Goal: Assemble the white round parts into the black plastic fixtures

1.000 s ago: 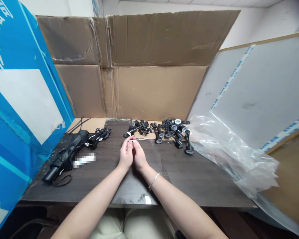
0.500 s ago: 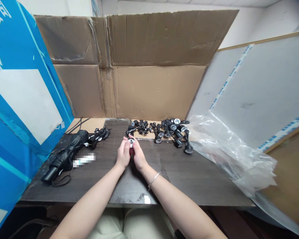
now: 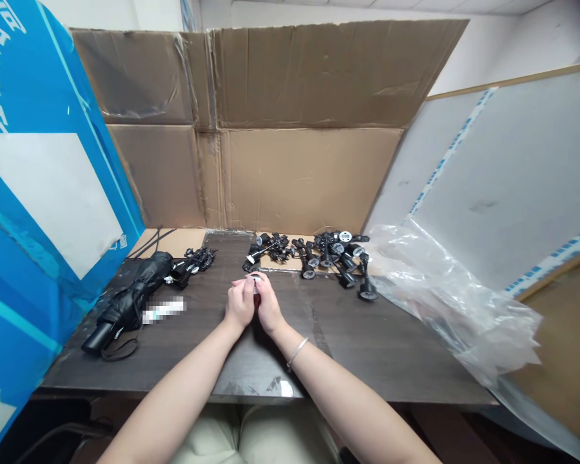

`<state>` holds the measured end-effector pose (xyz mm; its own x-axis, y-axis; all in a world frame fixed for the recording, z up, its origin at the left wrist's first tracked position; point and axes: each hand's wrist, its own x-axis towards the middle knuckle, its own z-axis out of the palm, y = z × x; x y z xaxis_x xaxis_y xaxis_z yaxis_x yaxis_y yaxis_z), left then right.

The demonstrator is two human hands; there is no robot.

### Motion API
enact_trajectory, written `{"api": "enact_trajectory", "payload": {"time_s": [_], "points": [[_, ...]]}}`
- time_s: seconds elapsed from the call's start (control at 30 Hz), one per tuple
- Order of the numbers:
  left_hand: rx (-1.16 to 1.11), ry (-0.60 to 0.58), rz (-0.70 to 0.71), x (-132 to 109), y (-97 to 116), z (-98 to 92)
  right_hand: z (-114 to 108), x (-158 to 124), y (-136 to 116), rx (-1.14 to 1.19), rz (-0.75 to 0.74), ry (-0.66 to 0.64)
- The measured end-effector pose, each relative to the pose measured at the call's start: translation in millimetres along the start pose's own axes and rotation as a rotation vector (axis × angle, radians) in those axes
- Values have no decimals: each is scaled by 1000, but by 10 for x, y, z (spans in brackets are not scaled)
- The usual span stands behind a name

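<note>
Head view: a seated person in pale trousers [image 3: 251,441] is reaching both forearms across the table [image 3: 391,361], a thin silver bracelet [image 3: 296,353] circling the right wrist. The left hand [image 3: 240,306] and right hand [image 3: 269,305] are meeting at the fingertips, both grasping a small round-capped part [image 3: 255,281] just above the table's middle. The fingers are hiding most of it, so its full shape cannot be told. It looks light and stiff, probably moulded plastic, and small enough to slip, so the narrow body under the cap seems the surer hold. To the left, a folded black umbrella [image 3: 130,303] is lying beside a blurred white label [image 3: 164,310]. Farther on, clusters of black stemmed fittings [image 3: 333,261] are sprawling along the table's far edge, while a crumpled clear plastic sheet [image 3: 444,296] is spilling in from the right. A flattened cardboard carton [image 3: 309,129] is standing behind it all, beside a blue printed panel [image 3: 43,129].
</note>
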<state>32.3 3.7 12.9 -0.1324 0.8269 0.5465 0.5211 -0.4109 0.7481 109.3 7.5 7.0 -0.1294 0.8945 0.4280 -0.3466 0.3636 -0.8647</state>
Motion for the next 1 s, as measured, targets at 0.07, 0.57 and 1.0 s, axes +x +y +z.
{"api": "enact_trajectory", "payload": {"time_s": [0.07,0.57,1.0], "points": [[32,14,12,-2,7,9,8,3,3,-10,1,21],[-9,1,24,10,40,17,39,11,-71,10,17,58],[23,-60,37,18,0,16,-23,39,87,224,103,18]]}}
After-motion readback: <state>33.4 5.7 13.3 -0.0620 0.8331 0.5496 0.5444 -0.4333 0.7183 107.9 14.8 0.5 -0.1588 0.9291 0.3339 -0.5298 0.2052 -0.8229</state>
